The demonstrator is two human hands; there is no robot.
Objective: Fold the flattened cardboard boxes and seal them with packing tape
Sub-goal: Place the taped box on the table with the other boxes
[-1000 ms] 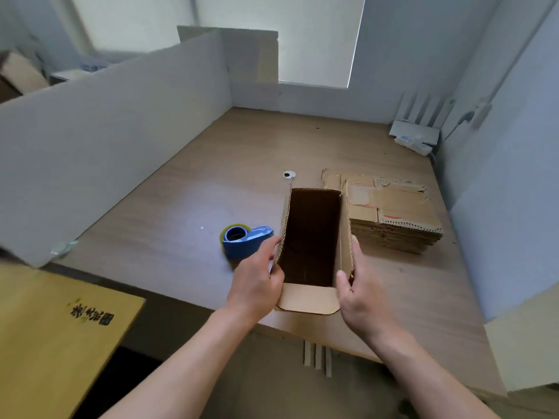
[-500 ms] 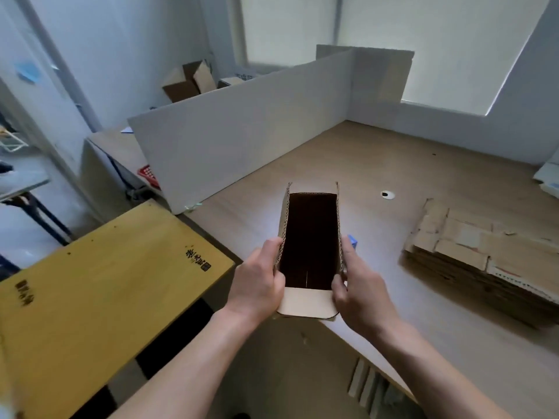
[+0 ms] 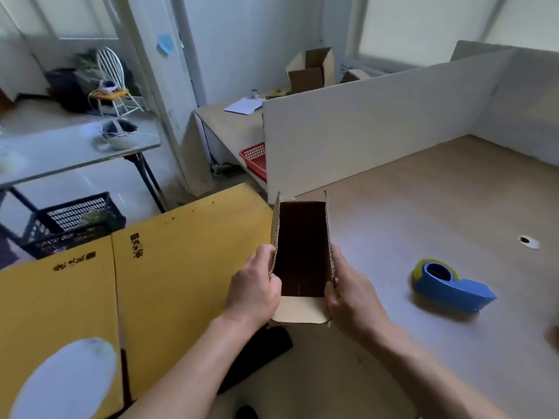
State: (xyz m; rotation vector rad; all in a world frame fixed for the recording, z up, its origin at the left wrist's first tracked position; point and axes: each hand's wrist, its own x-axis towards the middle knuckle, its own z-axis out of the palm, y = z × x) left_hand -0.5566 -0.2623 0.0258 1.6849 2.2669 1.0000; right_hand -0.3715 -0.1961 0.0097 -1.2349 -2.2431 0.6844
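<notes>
An opened-up small cardboard box (image 3: pixel 298 309) is held upright in front of me, its open top facing me and its inside dark. My left hand (image 3: pixel 254 290) grips its left wall, thumb over the rim. On the other side my right hand (image 3: pixel 351 293) grips the right wall the same way. The near flap sticks out toward me between my hands. A blue tape dispenser with a yellow roll (image 3: pixel 447 285) lies on the wooden table (image 3: pixel 423 213), to the right of my right hand.
A large yellow carton (image 3: pixel 90 297) stands at my left, its flaps shut. White partition boards (image 3: pixel 363 128) wall the table's left and far sides. Beyond are a red basket (image 3: pixel 255 160), a black crate (image 3: pixel 72 219), a grey folding table and an open brown box (image 3: pixel 311 71).
My view has swung left: the stack of flat cardboard has left the frame and the yellow carton now fills the left. The box has come left with both hands, their grip unchanged.
</notes>
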